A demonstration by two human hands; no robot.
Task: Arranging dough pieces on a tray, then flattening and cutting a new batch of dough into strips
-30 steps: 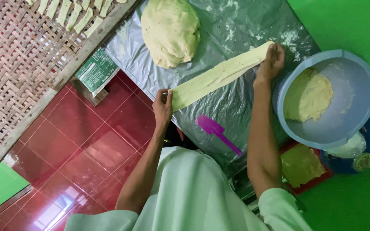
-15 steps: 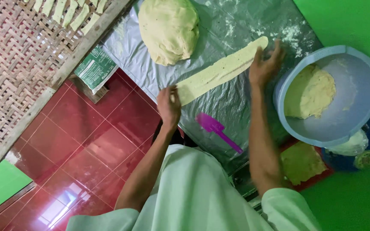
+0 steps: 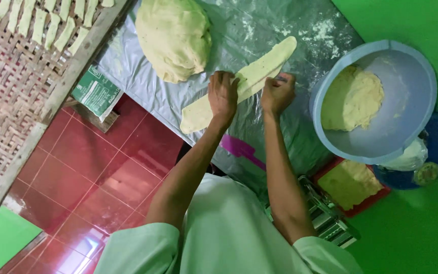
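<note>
At far left a woven bamboo drying rack (image 3: 6,96) carries cut dough strips (image 3: 51,23) in a row along its upper edge; below it the floor is glossy red tile (image 3: 97,177), with a green printed packet (image 3: 96,92) lying at the rack's corner. Next comes the work surface, a grey plastic sheet (image 3: 143,76) dusted with flour, bearing a large mound of pale dough (image 3: 174,38). The long rolled dough sheet (image 3: 239,83) lies diagonally across the plastic, its lower end toward the tiles and its upper end toward the bowl. The left hand (image 3: 223,96) is curled over the sheet near its middle, fingers closed on it from above; the right hand (image 3: 277,94) is curled just beside it at the sheet's far edge, apparently pinching the edge, though the contact itself is hidden. For a clean result, grip the sheet evenly with both hands, support its width, and avoid stretching the thin middle section. A magenta scraper (image 3: 239,148) lies on the plastic under the forearms. Further right stand a metal roller machine (image 3: 330,220), a red tray with a flat dough piece (image 3: 353,185), and a light blue basin (image 3: 381,137) holding more dough. The wall or backdrop at right is bright green.
</note>
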